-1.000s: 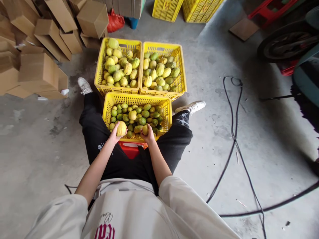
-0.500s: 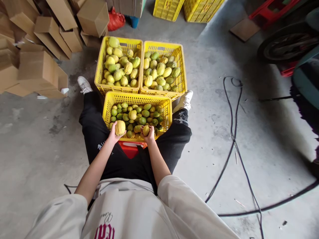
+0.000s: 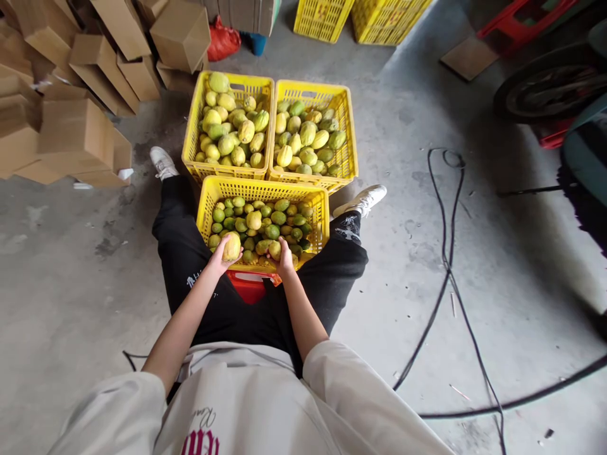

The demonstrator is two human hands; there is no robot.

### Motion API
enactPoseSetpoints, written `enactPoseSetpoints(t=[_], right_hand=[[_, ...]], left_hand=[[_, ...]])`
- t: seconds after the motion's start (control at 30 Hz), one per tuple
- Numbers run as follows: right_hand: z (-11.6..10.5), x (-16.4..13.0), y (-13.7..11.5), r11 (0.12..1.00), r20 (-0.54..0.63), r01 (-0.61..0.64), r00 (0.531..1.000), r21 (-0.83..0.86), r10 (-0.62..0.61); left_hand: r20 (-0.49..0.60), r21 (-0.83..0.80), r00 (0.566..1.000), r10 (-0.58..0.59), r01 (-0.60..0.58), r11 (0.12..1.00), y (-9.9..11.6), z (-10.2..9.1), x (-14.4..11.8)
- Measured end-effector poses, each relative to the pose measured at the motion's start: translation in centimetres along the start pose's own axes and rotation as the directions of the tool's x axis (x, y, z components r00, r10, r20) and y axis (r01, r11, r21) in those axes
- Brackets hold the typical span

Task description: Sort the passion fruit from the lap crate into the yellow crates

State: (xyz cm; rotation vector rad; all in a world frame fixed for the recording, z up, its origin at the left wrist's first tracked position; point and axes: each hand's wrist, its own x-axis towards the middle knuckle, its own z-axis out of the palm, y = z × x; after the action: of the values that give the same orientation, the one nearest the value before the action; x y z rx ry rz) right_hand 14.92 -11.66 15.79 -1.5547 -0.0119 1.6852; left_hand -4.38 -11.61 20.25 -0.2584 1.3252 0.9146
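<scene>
My left hand [image 3: 220, 258] is closed round a large yellow fruit [image 3: 232, 247], oval and papaya-like, held over the front left side of a yellow crate [image 3: 265, 185]. A smaller yellow fruit [image 3: 274, 251] sits in my right hand [image 3: 285, 258], its fingers curled about it near the crate's front right. Beneath both hands, many green and yellow fruits [image 3: 277, 218] fill the crate between my legs. Behind it stand a left crate [image 3: 191, 126] of mostly bigger yellow fruits [image 3: 246, 131] and a right crate [image 3: 351, 126] of yellow-green ones [image 3: 308, 133].
Cardboard boxes [image 3: 76, 133] are heaped at the left. More yellow crates [image 3: 322, 19] stand at the back beside a red bag [image 3: 222, 40]. A black cable [image 3: 446, 265] loops over the floor at the right, near a wheeled vehicle [image 3: 535, 88]. Something red [image 3: 246, 289] lies under the near crate.
My right foot has swung outward to the right. The fruits in both hands have turned or shifted slightly, and my right hand now faces more inward. The whole view has moved a little.
</scene>
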Motion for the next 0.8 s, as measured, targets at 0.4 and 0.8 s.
enactPoseSetpoints(t=[0.4, 0.8], right_hand=[[-0.2, -1.2, 0.3, 0.969, -0.154, -0.225, 0.959, 0.100, 0.238], [-0.1, -0.7, -0.4, 0.940, -0.120, -0.285, 0.943, 0.188, 0.310]], left_hand=[[-0.062, -0.087, 0.981, -0.183, 0.177, 0.980, 0.9, 1.5, 0.9], [0.286, 0.076, 0.780, 0.557, -0.598, 0.798, 16.2, 14.6, 0.4]])
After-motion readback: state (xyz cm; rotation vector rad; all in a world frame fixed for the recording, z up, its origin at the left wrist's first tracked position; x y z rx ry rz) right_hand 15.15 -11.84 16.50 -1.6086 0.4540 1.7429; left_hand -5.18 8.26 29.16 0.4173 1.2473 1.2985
